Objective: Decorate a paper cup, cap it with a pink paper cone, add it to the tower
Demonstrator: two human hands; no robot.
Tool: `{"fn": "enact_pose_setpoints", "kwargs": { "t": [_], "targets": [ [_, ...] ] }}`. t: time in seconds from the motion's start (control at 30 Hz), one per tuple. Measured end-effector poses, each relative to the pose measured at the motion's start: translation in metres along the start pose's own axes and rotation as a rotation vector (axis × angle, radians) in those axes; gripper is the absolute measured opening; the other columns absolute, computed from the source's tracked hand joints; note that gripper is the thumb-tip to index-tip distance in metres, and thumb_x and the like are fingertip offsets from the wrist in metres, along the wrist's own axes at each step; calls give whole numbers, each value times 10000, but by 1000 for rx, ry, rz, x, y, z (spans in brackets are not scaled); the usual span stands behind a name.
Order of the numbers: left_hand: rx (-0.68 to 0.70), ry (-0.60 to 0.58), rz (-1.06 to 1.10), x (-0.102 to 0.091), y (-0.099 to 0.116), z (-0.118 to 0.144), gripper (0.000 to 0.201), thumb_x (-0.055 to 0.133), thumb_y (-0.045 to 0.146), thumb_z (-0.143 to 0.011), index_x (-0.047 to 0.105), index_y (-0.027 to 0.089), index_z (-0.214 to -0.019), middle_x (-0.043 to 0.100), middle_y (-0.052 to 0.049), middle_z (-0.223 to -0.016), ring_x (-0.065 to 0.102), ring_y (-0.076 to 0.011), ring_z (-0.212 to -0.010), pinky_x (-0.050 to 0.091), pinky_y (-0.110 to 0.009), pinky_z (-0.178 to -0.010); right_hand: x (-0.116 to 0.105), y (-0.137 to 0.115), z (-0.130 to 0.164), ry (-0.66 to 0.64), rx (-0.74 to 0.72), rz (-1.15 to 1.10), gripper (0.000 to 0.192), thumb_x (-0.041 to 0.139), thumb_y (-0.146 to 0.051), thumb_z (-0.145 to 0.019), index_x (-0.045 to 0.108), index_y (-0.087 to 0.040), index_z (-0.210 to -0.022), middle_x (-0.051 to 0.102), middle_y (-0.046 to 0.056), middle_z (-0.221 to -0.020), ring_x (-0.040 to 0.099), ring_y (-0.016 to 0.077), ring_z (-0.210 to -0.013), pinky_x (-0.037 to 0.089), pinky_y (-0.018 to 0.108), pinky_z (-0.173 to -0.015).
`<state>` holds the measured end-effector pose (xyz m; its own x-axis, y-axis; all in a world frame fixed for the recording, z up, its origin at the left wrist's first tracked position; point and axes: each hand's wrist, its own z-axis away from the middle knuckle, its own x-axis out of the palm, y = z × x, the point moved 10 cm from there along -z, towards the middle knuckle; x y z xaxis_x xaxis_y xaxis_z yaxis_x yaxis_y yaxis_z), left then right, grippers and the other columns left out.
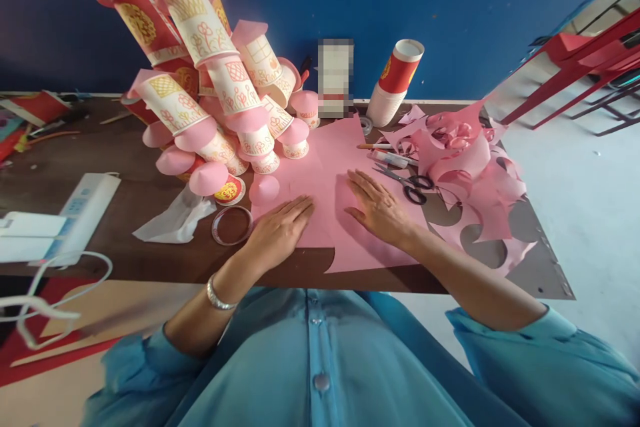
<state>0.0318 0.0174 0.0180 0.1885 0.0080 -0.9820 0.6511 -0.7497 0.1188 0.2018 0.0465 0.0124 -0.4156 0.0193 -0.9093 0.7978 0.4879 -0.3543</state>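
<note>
Sheets of pink paper (340,147) lie flat on the dark table in front of me, partly overlapping. My left hand (283,227) rests on the left part of the paper, fingers stretched out and pointing away to the right. My right hand (377,207) lies on the right part, palm down with its fingers extended and the thumb apart. Neither hand holds anything. Black-handled scissors (413,185) lie just beyond my right hand. A roll of tape (233,225) and a small pink paper cone (264,189) are near my left hand.
Decorated paper-cup towers (225,80) with pink cone tops crowd the back left. Stacked cups (395,80) stand at the back beside a pixelated object (335,77). Pink paper scraps (460,160) cover the right side; pens (390,159) lie nearby. A power strip (83,213) is at left.
</note>
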Motion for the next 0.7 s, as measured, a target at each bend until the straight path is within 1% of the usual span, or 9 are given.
{"fn": "enact_pose_setpoints", "kwargs": {
  "t": [0.07,0.17,0.23,0.3,0.37,0.43,0.5,0.6,0.7],
  "targets": [
    [-17,1,-7,-2,-5,-9,455,375,154,-1074,561,75,-1481,594,-186,-1533,575,-281,-1438,497,-453,-1198,9,18,-2,-23,47,50,691,560,-419,-1037,395,-78,-1614,447,232,-1639,403,365,-1555,373,578,-1281],
    [-23,12,-9,-4,-6,-25,516,398,311,-1102,472,58,-1546,512,-204,-1603,501,-299,-1500,433,-469,-1241,17,26,2,-6,56,81,731,527,-470,-1044,351,-74,-1633,456,231,-1633,408,362,-1552,362,576,-1286],
    [31,-6,12,1,4,-37,697,415,512,-1084,378,42,-1598,412,-220,-1665,401,-320,-1563,365,-490,-1278,17,24,5,27,42,98,720,502,-476,-1051,364,-58,-1621,464,239,-1626,413,367,-1549,371,575,-1279],
    [119,-50,40,11,21,-46,924,398,713,-1011,308,30,-1627,328,-235,-1701,307,-341,-1605,300,-510,-1302,17,23,7,59,31,109,708,479,-474,-1059,362,-57,-1619,470,244,-1620,419,365,-1546,383,574,-1270],
    [183,-98,59,24,34,-50,1043,370,810,-952,286,26,-1634,305,-246,-1707,274,-346,-1616,250,-513,-1315,16,23,8,82,26,113,699,452,-465,-1070,333,-65,-1632,459,247,-1627,420,355,-1547,391,571,-1264],
    [184,-114,48,32,36,-47,1062,366,821,-943,286,17,-1632,315,-254,-1699,276,-353,-1614,217,-516,-1321,16,24,9,97,28,115,700,433,-460,-1078,312,-56,-1637,444,258,-1632,421,352,-1547,396,568,-1260],
    [131,-110,11,34,28,-36,1037,400,781,-964,262,7,-1640,304,-263,-1700,275,-356,-1614,214,-514,-1323,15,25,9,100,36,109,718,443,-467,-1076,300,-44,-1638,431,268,-1637,422,361,-1545,397,571,-1258],
    [-6,-74,-46,26,8,-12,1053,456,748,-964,254,-41,-1631,306,-310,-1681,313,-390,-1594,272,-522,-1306,16,26,9,83,60,81,753,480,-467,-1062,258,-61,-1656,404,260,-1656,404,365,-1554,381,584,-1264],
    [-58,-58,-55,16,3,9,1042,473,748,-955,298,-34,-1620,356,-310,-1662,368,-405,-1566,350,-527,-1272,17,27,9,59,84,54,777,498,-455,-1055,221,-67,-1668,388,259,-1666,382,369,-1565,351,596,-1278]
  ]
}}
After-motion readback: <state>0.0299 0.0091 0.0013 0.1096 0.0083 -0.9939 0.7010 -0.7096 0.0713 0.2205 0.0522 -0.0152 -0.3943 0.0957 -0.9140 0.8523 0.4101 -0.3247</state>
